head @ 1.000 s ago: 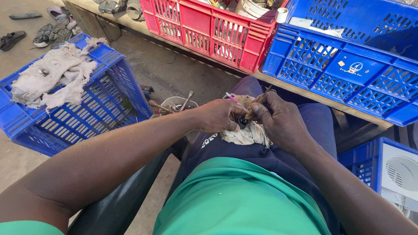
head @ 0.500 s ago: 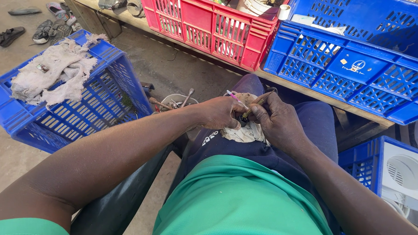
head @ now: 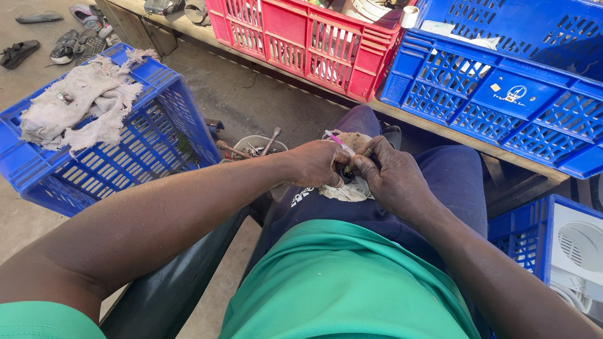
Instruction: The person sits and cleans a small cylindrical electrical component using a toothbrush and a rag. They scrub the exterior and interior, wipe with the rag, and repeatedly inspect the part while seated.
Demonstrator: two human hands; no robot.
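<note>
I sit with both hands together over my lap. My left hand [head: 319, 163] and my right hand [head: 391, 175] close around a small dark part [head: 349, 170] held between the fingertips. A thin pink stick [head: 339, 141] lies across the top of my left fingers. Under both hands a dirty whitish rag [head: 344, 190] is spread on my dark blue trousers. What exactly the small part is stays hidden by my fingers.
An upturned blue crate [head: 106, 151] with a grey rag [head: 81, 99] on top stands at my left. A small bowl of tools [head: 258, 147] sits by my knee. A red crate [head: 301, 30] and blue crates [head: 522, 91] rest on a bench ahead. A white device [head: 586, 250] sits at right. Shoes [head: 43, 39] lie at far left.
Both hands stay together on the rag. The fingers have shifted slightly around the small part, and my view has tilted a little.
</note>
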